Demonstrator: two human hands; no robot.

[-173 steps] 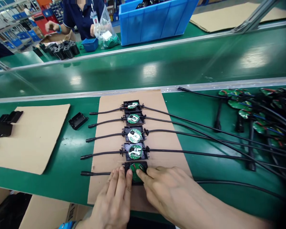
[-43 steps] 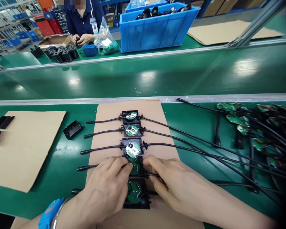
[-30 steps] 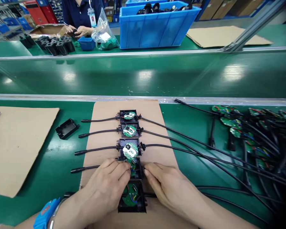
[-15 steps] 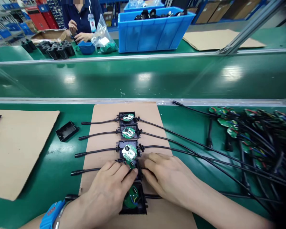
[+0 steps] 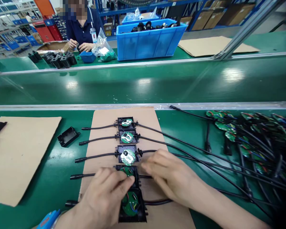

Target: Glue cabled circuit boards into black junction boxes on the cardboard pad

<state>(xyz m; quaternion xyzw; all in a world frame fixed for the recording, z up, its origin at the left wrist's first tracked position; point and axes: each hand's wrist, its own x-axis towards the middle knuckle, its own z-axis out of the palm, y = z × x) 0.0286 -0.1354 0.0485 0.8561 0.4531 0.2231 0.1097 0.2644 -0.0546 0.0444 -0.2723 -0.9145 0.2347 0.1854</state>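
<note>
Five black housings with round green circuit boards and black cables lie in a column on a cardboard sheet (image 5: 102, 159). My left hand (image 5: 105, 197) is curled, its thumb and forefinger pinching the edge of the fourth housing (image 5: 127, 171). My right hand (image 5: 171, 178) lies just right of that housing, fingers stretched out together over its cable (image 5: 146, 176). The nearest housing (image 5: 132, 206) sits between my wrists, its board showing red and blue wires. The third housing (image 5: 128, 156) is just beyond my fingertips, untouched.
A heap of green boards with black cables (image 5: 252, 140) lies at the right. A loose black cover (image 5: 68, 136) and a second cardboard sheet (image 5: 21, 156) are at the left. Beyond the conveyor belt (image 5: 145, 82) a person works beside a blue bin (image 5: 147, 41).
Both hands stay at the fourth housing. My right fingers have drawn slightly right and straightened over the cable. The camera has tipped up a little.
</note>
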